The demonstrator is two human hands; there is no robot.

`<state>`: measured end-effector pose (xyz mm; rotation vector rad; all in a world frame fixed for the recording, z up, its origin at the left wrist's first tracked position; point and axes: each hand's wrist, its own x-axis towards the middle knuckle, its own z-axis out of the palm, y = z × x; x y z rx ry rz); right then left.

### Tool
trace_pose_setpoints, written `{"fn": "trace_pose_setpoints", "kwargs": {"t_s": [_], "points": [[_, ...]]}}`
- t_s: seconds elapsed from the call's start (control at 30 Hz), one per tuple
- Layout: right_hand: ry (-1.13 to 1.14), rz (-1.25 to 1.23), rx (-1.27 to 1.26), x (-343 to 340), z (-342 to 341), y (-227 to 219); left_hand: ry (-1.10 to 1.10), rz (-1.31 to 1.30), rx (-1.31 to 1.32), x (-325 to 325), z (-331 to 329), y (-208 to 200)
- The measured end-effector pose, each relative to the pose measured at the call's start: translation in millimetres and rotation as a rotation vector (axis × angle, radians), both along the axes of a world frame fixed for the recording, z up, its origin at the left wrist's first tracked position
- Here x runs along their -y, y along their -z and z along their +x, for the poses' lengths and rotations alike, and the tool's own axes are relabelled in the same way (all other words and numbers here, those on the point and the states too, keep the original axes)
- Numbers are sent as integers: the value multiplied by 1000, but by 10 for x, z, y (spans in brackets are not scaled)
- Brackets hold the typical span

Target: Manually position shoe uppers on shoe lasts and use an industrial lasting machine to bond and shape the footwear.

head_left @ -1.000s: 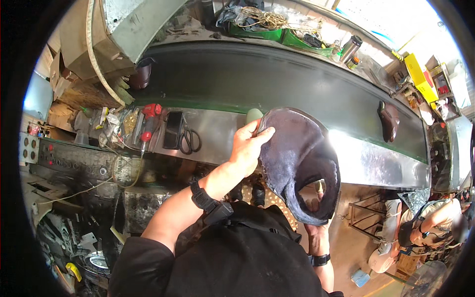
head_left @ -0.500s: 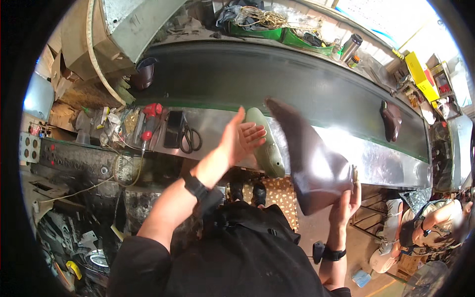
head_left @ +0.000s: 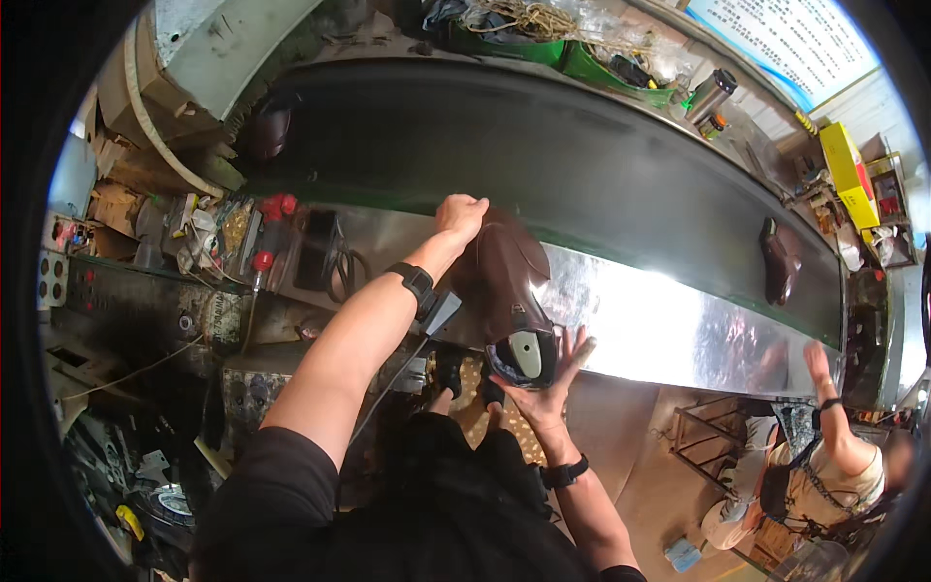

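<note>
A dark brown leather shoe upper now sits over a pale green shoe last, which shows only through the opening at the heel end. Its toe points away from me, over the steel ledge. My right hand cups that heel end from below, thumb and fingers spread around its sides. At the toe's left edge, my left hand is closed, its fingertips pinched against the leather; the exact grip is partly hidden. Beneath my left wrist hangs a grey flat piece with a cord.
Beyond the steel ledge runs a dark conveyor belt, carrying brown shoes at left and right. Left on the ledge lie a red power tool, a phone and scissors. A co-worker sits at right, one hand at the ledge.
The upper has gone from beside the last to over it. My right hand moved left with it; my left hand went from spread to closed at the toe. The co-worker's arm has reached forward.
</note>
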<state>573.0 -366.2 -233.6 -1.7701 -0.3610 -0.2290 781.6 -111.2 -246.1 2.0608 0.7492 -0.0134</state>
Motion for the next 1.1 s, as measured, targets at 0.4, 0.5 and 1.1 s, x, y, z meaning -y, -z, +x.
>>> {"fn": "trace_pose_setpoints", "kwargs": {"t_s": [0.4, 0.5, 1.1], "points": [[-114, -396, -63, 487, -275, -29, 67, 26, -209, 404, -642, -351], [-215, -262, -293, 507, -244, 128, 69, 190, -250, 526, -640, -327], [-894, 34, -1162, -787, 522, -1505, -529, -146, 423, -650, -2515, -1845]]}}
